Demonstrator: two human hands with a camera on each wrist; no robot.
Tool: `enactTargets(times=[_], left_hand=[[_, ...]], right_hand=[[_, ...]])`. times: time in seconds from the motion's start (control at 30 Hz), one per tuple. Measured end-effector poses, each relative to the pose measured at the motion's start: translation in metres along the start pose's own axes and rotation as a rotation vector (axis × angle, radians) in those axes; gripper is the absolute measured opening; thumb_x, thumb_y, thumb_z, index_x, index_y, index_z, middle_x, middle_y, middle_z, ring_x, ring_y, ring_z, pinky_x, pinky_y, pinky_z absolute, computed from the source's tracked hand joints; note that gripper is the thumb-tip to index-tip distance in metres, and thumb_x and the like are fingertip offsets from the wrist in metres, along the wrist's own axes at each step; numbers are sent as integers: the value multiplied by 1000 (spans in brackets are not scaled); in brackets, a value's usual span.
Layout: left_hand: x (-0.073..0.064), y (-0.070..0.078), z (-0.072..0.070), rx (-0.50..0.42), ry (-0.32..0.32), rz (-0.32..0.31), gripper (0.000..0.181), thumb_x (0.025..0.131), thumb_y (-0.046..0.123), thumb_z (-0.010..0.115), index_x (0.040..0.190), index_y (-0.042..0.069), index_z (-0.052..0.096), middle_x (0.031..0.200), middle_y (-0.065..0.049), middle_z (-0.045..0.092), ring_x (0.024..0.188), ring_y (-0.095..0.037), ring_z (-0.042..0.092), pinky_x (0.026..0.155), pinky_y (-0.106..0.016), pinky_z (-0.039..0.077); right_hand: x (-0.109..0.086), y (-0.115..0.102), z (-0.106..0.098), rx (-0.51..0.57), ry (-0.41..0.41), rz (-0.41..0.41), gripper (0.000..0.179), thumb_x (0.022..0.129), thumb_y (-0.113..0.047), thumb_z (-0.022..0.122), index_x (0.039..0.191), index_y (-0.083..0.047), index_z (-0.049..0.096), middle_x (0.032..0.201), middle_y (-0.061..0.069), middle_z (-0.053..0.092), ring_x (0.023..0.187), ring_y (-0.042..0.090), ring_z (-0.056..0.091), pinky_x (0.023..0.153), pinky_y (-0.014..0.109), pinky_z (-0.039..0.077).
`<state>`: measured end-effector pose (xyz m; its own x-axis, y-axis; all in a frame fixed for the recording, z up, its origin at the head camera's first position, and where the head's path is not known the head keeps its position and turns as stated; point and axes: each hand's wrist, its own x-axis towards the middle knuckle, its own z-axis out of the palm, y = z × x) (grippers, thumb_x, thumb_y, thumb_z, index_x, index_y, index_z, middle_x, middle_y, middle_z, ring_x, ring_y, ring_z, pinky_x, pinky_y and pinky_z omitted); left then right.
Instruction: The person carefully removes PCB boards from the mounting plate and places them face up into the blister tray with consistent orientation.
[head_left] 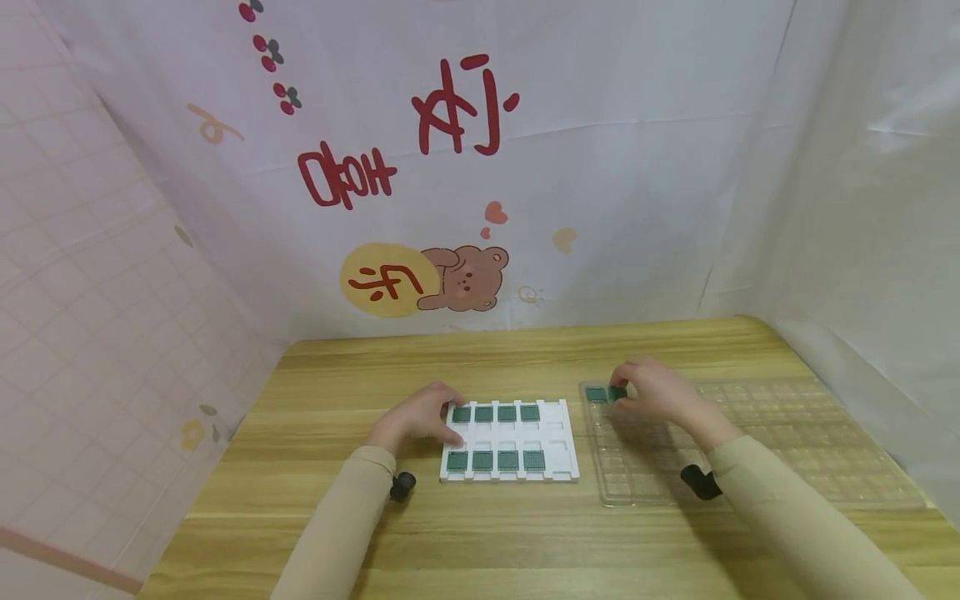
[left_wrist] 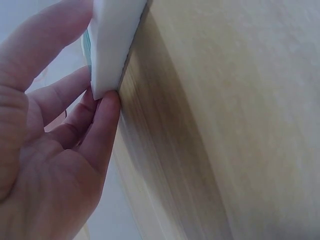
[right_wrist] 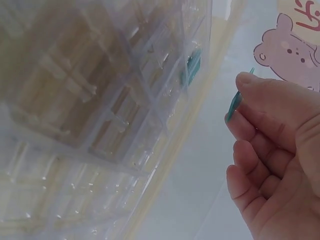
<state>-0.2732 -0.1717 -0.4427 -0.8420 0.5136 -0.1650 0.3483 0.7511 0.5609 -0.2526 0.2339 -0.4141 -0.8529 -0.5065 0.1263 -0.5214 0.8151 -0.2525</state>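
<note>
My left hand [head_left: 422, 415] holds the left end of a white tray [head_left: 557, 442], its thumb and fingertips at the edge. In the left wrist view the fingers [left_wrist: 102, 120] meet a corner of that tray. Two rows of square green chips [head_left: 507, 460] sit in the tray, and the pockets at its right end hold none. Over a clear plastic tray [head_left: 617, 483], my right hand [head_left: 660, 392] pinches one thin green chip [right_wrist: 234, 106] between thumb and forefinger. Another green chip [head_left: 596, 394] lies in the corner pocket of the clear tray, left of the right hand.
The clear tray, divided into many small pockets, stretches to the right edge of the wooden table [head_left: 480, 542]. White printed cloth [head_left: 637, 208] hangs behind the table and at both sides. A black strap piece [head_left: 701, 482] hangs from the right wrist above the clear tray.
</note>
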Motion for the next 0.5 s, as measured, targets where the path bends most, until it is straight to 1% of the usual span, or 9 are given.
enactTargets(times=[0.13, 0.33, 0.5], left_hand=[[0, 0, 0, 8, -2, 6, 65, 69, 23, 92, 125, 3, 64, 109, -4, 56, 95, -19, 49, 88, -37, 44], [-1, 0, 1, 15, -2, -4, 65, 69, 23, 92, 125, 4, 65, 114, -4, 56, 99, -19, 49, 94, -39, 43], [-1, 1, 2, 15, 7, -3, 65, 69, 23, 92, 125, 4, 65, 114, -4, 57, 100, -19, 49, 95, -39, 43]], right_hand=[[3, 2, -1, -17, 8, -5, 19, 80, -8, 80, 96, -6, 70, 93, 4, 65, 94, 32, 60, 84, 50, 49], [6, 6, 0, -51, 3, -6, 22, 77, -8, 83, 96, -7, 70, 93, 4, 65, 93, 32, 61, 85, 50, 49], [8, 13, 3, -71, -7, -1, 22, 78, -8, 83, 96, -7, 71, 94, 4, 65, 93, 33, 61, 85, 50, 49]])
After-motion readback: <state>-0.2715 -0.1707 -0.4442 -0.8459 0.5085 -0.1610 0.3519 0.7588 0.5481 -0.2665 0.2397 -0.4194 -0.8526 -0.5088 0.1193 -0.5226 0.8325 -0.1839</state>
